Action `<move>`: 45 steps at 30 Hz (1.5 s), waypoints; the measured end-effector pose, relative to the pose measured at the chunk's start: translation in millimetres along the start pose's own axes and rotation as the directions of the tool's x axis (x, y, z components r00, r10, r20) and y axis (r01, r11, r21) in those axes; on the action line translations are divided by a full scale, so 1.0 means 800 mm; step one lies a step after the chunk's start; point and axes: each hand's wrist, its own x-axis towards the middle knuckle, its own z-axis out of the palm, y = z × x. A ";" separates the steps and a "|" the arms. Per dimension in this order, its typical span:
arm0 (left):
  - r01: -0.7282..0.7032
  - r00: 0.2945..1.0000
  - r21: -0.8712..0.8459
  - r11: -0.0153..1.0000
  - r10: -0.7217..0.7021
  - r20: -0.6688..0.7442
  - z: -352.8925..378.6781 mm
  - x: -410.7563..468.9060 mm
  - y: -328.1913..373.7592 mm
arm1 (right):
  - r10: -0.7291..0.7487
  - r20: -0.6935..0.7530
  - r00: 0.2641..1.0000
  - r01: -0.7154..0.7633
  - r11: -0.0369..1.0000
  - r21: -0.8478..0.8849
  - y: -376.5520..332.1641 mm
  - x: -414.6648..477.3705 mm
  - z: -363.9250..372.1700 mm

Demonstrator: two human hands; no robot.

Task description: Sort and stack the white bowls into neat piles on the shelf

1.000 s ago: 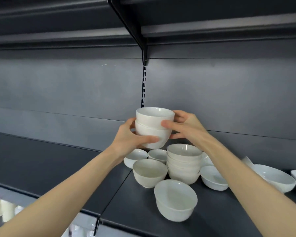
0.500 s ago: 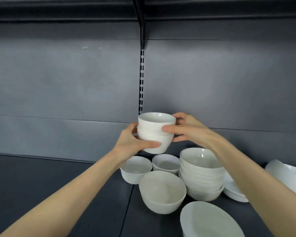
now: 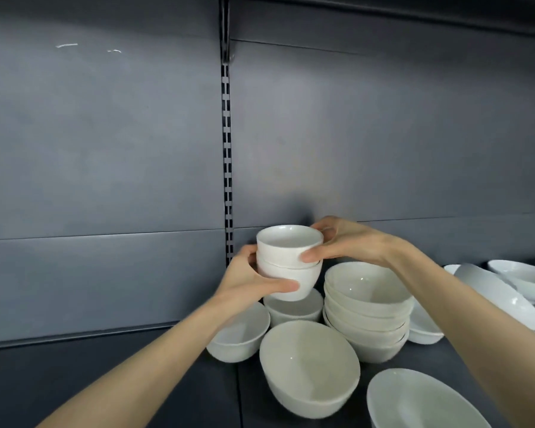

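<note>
Two small white bowls nested together (image 3: 288,261) hang just above a small white bowl (image 3: 294,308) that stands on the dark shelf (image 3: 112,375). My left hand (image 3: 250,281) grips the lower bowl of the pair from the left, thumb across its front. My right hand (image 3: 340,242) grips the upper bowl at its rim from the right. Right of them stands a pile of several medium bowls (image 3: 368,313). Another small bowl (image 3: 244,335) sits under my left wrist.
A large single bowl (image 3: 309,366) and another (image 3: 420,403) stand near the shelf's front. Wide shallow bowls (image 3: 501,295) lie at the right, some tilted. A slotted upright (image 3: 227,162) runs down the back panel. The shelf's left half holds nothing.
Both hands have lowered the nested pair toward the small bowl on the shelf. The view has moved in closer and tipped down.
</note>
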 end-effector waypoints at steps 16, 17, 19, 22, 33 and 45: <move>0.027 0.998 0.177 0.984 -0.038 0.058 0.011 0.022 -0.036 | 0.141 0.019 0.990 -0.130 0.952 -0.277 0.017 0.018 -0.005; 0.026 0.998 0.200 0.979 -0.038 0.058 0.011 0.022 -0.037 | 0.146 0.019 0.989 -0.134 0.949 -0.286 0.018 0.018 -0.005; 0.026 0.997 0.233 0.972 -0.041 0.062 0.011 0.022 -0.038 | 0.148 0.021 0.989 -0.136 0.947 -0.290 0.019 0.020 -0.005; 0.030 0.996 0.258 0.966 -0.051 0.073 0.010 0.021 -0.039 | 0.160 0.020 0.987 -0.147 0.942 -0.303 0.021 0.020 -0.003; 0.054 0.989 0.352 0.935 -0.098 0.108 0.011 0.022 -0.046 | 0.221 0.060 0.973 -0.177 0.894 -0.411 0.029 0.026 -0.002; 0.042 0.964 0.223 0.974 -0.099 0.248 -0.001 0.026 -0.050 | 0.236 0.086 0.968 -0.177 0.882 -0.436 0.035 0.036 -0.005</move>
